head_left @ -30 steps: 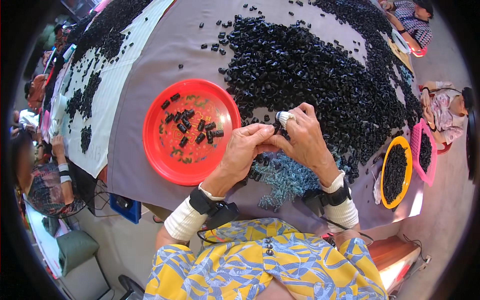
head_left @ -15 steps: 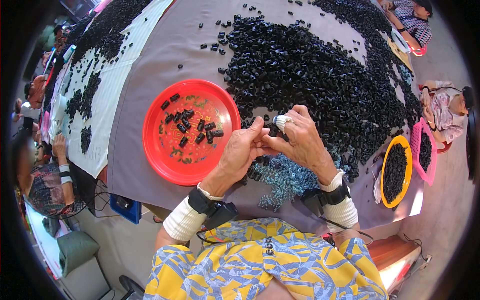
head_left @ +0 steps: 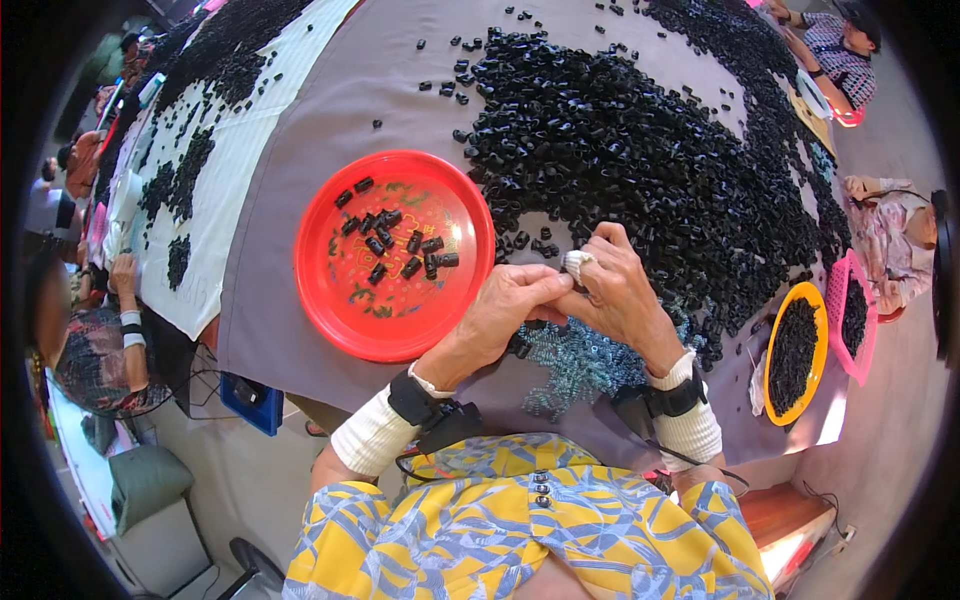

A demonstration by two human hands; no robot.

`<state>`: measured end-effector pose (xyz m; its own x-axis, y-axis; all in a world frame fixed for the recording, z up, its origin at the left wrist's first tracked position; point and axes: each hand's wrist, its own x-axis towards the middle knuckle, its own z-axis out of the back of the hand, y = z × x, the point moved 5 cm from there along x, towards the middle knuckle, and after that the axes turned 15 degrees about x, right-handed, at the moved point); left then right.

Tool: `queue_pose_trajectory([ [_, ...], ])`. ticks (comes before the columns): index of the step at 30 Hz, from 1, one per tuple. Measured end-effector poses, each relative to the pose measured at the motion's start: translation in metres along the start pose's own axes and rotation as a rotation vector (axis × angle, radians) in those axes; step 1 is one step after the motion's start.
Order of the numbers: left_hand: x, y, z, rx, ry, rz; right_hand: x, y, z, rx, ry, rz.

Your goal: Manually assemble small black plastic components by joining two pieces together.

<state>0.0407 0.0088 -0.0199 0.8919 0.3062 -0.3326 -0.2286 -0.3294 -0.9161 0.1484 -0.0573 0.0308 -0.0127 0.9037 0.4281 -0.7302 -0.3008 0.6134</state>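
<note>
Left hand (head_left: 505, 312) thumb now lies down toward the other hand's fingers, where it stood raised half a second ago; the black part seen between the hands then is hidden now. Whole view also sits slightly shifted, looks like head motion. Going left to right: co-worker's arm (head_left: 128, 310) at far left, beside a white cloth (head_left: 232, 185) with scattered black bits. Left of centre, red plate (head_left: 312, 270) on the grey cloth (head_left: 290, 180), loose black parts (head_left: 414, 241) grouped on it; raised rim probably keeps them apart from the pile. Plate is just beside the left hand, likely for short reach. Centre: left fingers pinched narrow; right hand (head_left: 622, 300) also curled narrow, white cover (head_left: 575, 262) on one finger, maybe against rubbing. Fingertips meet, so I judge both steady one small item; can't tell what. Bluish coil-like pieces (head_left: 580, 362) lie below the right hand, black pile (head_left: 620, 150) spreads above, so both stocks look placed within reach. At right, yellow basket (head_left: 821, 350) holds dark slender pieces, pink basket (head_left: 857, 366) beside it more dark stuff; walls presumably stop mixing. Second co-worker (head_left: 893, 240) at the right edge.
</note>
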Motion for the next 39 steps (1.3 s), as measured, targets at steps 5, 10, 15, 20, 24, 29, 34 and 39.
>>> queue_pose_trajectory([
  [5, -0.01, 0.003, 0.005, 0.053, -0.046, 0.023, -0.001, 0.009, -0.004, -0.021, 0.006, 0.003],
  [10, -0.034, -0.003, 0.05, 0.065, -0.314, 0.0, 0.002, -0.008, 0.008, -0.09, 0.014, -0.133],
  [15, -0.063, 0.007, 0.092, -0.015, -0.543, 0.03, 0.0, -0.031, 0.004, -0.222, 0.012, -0.185],
  [20, -0.078, 0.013, 0.103, -0.019, -0.52, 0.106, 0.006, -0.032, -0.012, -0.338, 0.04, -0.068],
  [24, -0.07, 0.007, 0.094, -0.039, -0.522, 0.002, 0.01, -0.031, -0.019, -0.343, 0.036, -0.055],
  [29, -0.055, 0.008, 0.076, -0.03, -0.438, 0.019, 0.027, -0.03, -0.044, -0.332, 0.071, 0.051],
  [34, -0.045, 0.0, 0.066, -0.026, -0.37, -0.005, 0.037, -0.036, -0.056, -0.439, 0.146, 0.035],
  [39, -0.031, -0.004, 0.058, 0.002, -0.364, -0.024, 0.042, -0.04, -0.054, -0.333, 0.122, 0.065],
])
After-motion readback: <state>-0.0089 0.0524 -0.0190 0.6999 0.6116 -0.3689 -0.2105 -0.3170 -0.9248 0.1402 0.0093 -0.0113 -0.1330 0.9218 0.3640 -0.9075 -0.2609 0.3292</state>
